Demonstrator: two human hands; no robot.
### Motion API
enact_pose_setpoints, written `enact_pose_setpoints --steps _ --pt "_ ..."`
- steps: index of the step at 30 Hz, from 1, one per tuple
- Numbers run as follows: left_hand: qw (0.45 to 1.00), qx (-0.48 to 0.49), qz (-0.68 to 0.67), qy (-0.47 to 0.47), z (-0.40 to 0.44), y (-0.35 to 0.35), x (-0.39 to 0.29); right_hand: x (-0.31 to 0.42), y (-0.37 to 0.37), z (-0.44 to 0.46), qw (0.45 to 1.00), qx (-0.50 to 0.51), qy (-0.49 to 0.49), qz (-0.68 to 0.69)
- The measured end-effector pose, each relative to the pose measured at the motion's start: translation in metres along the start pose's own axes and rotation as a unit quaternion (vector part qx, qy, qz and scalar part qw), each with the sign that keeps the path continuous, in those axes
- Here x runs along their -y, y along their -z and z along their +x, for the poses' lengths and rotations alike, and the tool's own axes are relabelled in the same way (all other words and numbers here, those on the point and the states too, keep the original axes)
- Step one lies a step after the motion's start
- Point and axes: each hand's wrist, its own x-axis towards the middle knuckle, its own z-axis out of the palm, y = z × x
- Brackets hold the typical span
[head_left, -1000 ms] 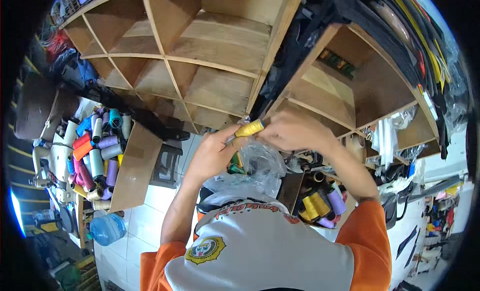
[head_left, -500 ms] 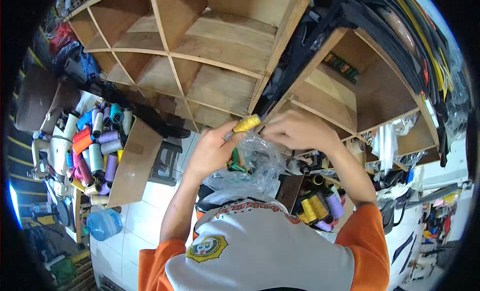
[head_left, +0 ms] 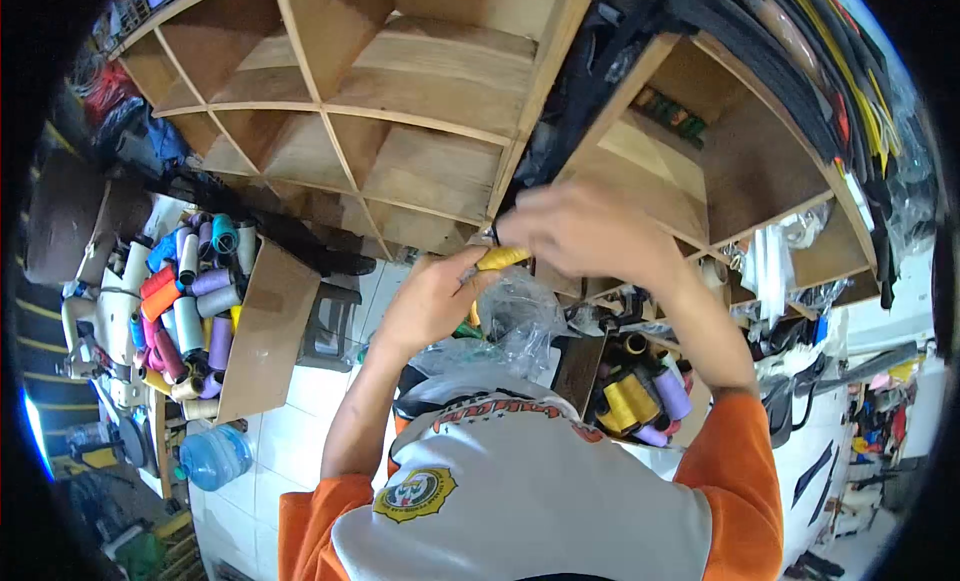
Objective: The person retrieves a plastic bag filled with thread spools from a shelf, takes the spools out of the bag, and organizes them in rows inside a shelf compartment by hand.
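Observation:
My left hand (head_left: 435,296) is closed around a spool of yellow thread (head_left: 503,258), which sticks out past the thumb and fingers. My right hand (head_left: 580,231) is just above and to the right of the spool, close to its free end. It is smeared by motion, so whether its fingers hold anything does not show. Below both hands, a clear plastic bag (head_left: 525,316) bulges in front of my chest, with some green and yellow items partly visible inside.
Wooden shelf compartments (head_left: 420,171) rise ahead, with a second wooden shelf (head_left: 765,146) at right. A cardboard box (head_left: 262,331) of many-coloured thread spools stands left, near a blue water jug (head_left: 215,456). More thread spools (head_left: 630,401) sit in a box at lower right.
My right hand has moved left and up, closer to the spool, and is now blurred. The left hand still holds the spool, now a little lower and partly overlapped by the right hand.

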Motion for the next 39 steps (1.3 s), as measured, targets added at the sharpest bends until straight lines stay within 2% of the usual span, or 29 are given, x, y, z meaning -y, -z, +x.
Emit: enact_pose_setpoints --steps 1,4,5,6,8,9,12,13,16,17,18,20,21,24,28,29,32,35,38,39 --pt "1.000 0.007 -0.003 -0.024 0.000 -0.001 0.002 -0.008 0.002 0.007 1.000 -0.009 -0.008 0.025" --pt "0.997 0.030 -0.063 0.043 -0.003 0.007 0.000 -0.051 -0.052 0.006 0.984 -0.009 0.079 0.161" --pt "1.000 -0.006 -0.021 -0.002 -0.002 0.010 0.001 -0.046 -0.053 -0.002 0.988 0.071 0.003 0.137" --pt "0.999 -0.013 -0.034 0.011 -0.002 0.010 0.004 -0.034 -0.049 -0.007 0.986 0.103 0.036 0.124" --pt "0.997 -0.028 -0.060 0.038 -0.002 0.009 0.010 -0.003 -0.023 -0.012 0.989 0.099 0.032 0.104" --pt "0.995 -0.004 -0.052 0.082 -0.002 0.010 0.003 0.009 -0.010 -0.014 0.994 0.088 0.015 0.061" --pt "0.999 -0.010 -0.040 0.001 0.000 -0.005 0.004 0.003 -0.002 0.001 0.998 0.004 0.046 0.038" --pt "0.999 -0.010 -0.034 -0.017 0.000 -0.008 0.003 -0.004 -0.003 0.007 0.999 0.009 0.014 0.042" --pt "0.999 0.000 -0.030 0.014 -0.002 0.001 0.005 -0.043 -0.035 0.009 0.991 0.033 0.092 0.087" --pt "0.993 0.003 -0.108 0.038 -0.003 0.003 0.010 -0.046 -0.048 -0.002 0.995 0.063 0.014 0.070" --pt "0.996 -0.006 -0.081 0.035 -0.001 0.007 0.011 -0.035 -0.045 -0.008 0.985 0.110 0.021 0.130" --pt "0.999 -0.024 -0.030 0.036 -0.001 0.010 0.013 -0.001 -0.017 -0.010 0.988 0.141 -0.006 0.056" --pt "0.999 -0.027 -0.030 0.022 0.001 0.007 0.015 0.007 -0.009 -0.011 0.994 0.074 0.007 0.076" --pt "1.000 -0.004 -0.028 0.001 0.003 -0.006 0.014 -0.005 -0.005 0.008 0.999 0.030 0.008 0.037" --pt "0.999 0.030 -0.002 0.021 0.003 0.011 -0.001 -0.039 -0.028 0.023 0.977 0.064 0.049 0.197" --pt "0.999 0.037 0.010 0.025 0.002 0.014 -0.002 -0.044 -0.027 0.021 0.966 0.088 0.018 0.243" --pt "0.994 0.049 -0.088 0.031 0.002 0.011 0.014 -0.044 -0.028 0.014 0.965 0.098 0.012 0.243" --pt "0.992 0.023 -0.126 -0.005 0.002 0.003 0.022 -0.041 -0.037 -0.003 0.955 0.021 -0.016 0.295" --pt "0.968 0.029 -0.218 0.122 0.003 0.007 0.014 -0.026 -0.040 -0.014 0.949 -0.022 -0.093 0.301" --pt "0.969 0.011 -0.221 0.113 0.004 0.005 0.015 -0.020 -0.044 -0.015 0.943 -0.044 -0.130 0.304"
